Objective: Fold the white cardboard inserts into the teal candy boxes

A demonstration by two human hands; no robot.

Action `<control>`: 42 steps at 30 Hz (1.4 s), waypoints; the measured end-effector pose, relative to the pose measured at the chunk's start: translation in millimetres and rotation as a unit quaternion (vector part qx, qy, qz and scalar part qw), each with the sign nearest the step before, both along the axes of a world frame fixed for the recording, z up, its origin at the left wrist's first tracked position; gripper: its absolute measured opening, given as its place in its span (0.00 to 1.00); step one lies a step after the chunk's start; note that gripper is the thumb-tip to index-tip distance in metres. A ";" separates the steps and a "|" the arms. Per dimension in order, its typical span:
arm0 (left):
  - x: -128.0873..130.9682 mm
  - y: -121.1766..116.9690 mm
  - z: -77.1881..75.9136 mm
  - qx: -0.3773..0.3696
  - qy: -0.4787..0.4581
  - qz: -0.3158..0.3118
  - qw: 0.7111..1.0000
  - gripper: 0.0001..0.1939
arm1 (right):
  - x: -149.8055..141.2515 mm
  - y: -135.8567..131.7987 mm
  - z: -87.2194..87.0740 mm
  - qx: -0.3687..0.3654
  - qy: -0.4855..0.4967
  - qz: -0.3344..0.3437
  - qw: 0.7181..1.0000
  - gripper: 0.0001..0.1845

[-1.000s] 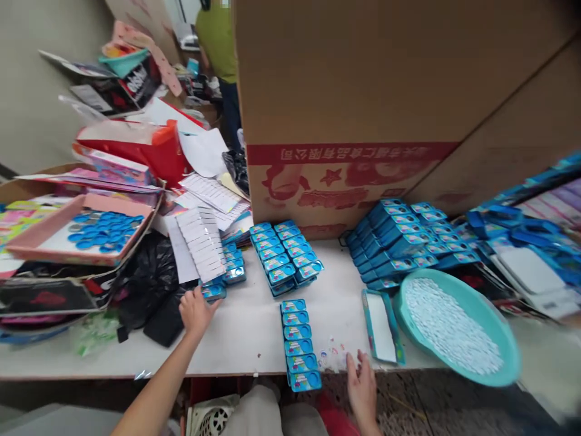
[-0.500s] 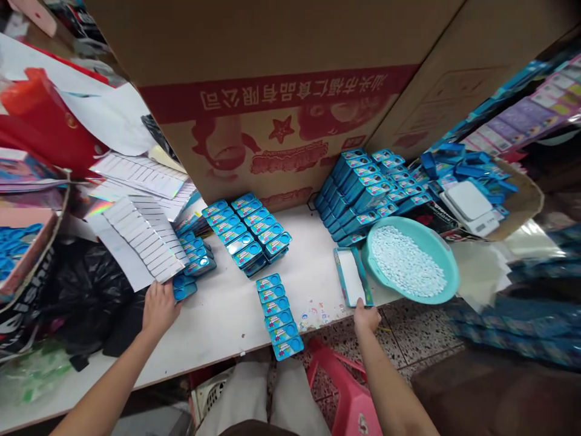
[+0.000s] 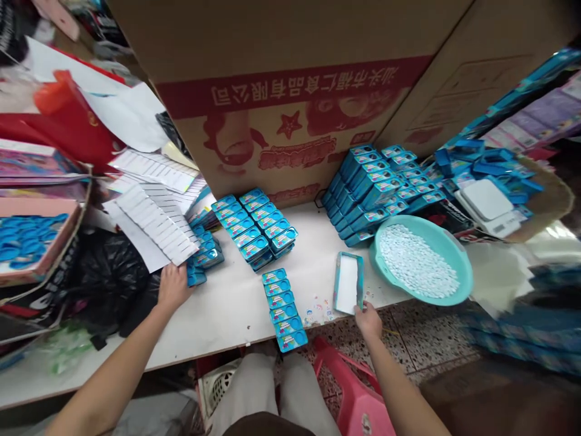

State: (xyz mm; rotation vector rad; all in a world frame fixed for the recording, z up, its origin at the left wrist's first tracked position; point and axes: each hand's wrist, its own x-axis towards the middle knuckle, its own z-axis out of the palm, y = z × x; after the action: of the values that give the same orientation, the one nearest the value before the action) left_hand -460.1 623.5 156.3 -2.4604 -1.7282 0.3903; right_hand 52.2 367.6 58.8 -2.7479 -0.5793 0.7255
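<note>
My right hand (image 3: 368,323) pinches the near right corner of an open blue box (image 3: 336,283) with a white inside, lying at the table's front edge. My left hand (image 3: 173,287) has its fingers curled at the lower corner of a stack of white label sheets (image 3: 158,221). Small blue boxes (image 3: 209,251) lie beside those fingers; what the fingertips hold, if anything, is hidden. Between my hands, a row of flat blue packs (image 3: 284,312) overlaps down to the table edge. Behind it stand two stacks of similar packs (image 3: 256,227).
A turquoise basin (image 3: 463,284) of small white pieces stands right of the open box. Blue boxes (image 3: 372,188) are piled behind it, near a white scale (image 3: 488,200). A large carton (image 3: 290,54) stands at the back. A pink stool (image 3: 358,387) is below the table.
The view has shifted slightly. My right hand has drawn the open box a little left, away from the basin, and turned it. My left hand stays at the label sheets' corner.
</note>
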 end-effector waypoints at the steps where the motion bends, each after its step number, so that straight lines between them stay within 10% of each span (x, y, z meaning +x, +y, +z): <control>1: 0.3 -3.5 2.0 -0.003 -0.001 -0.009 1.000 0.34 | -4.9 -2.6 1.8 0.007 0.004 0.008 1.000 0.24; 17: -12.5 -12.7 1.3 0.009 -0.071 -0.019 0.997 0.32 | -134.8 -48.8 105.9 0.205 0.065 0.253 0.943 0.22; 24: -10.4 10.3 2.0 0.034 -0.045 -0.018 0.998 0.40 | -175.1 -28.2 103.8 0.139 0.032 0.323 0.936 0.24; 42: -7.3 -15.2 3.9 -0.016 -0.033 -0.047 0.998 0.34 | -163.0 -22.6 93.4 0.117 0.072 0.269 0.953 0.26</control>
State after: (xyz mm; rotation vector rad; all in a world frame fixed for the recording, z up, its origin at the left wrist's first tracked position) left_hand -467.4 608.3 160.2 -2.5930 -1.6340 0.3334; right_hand -110.8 344.9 152.2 -2.3022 -1.3131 0.8905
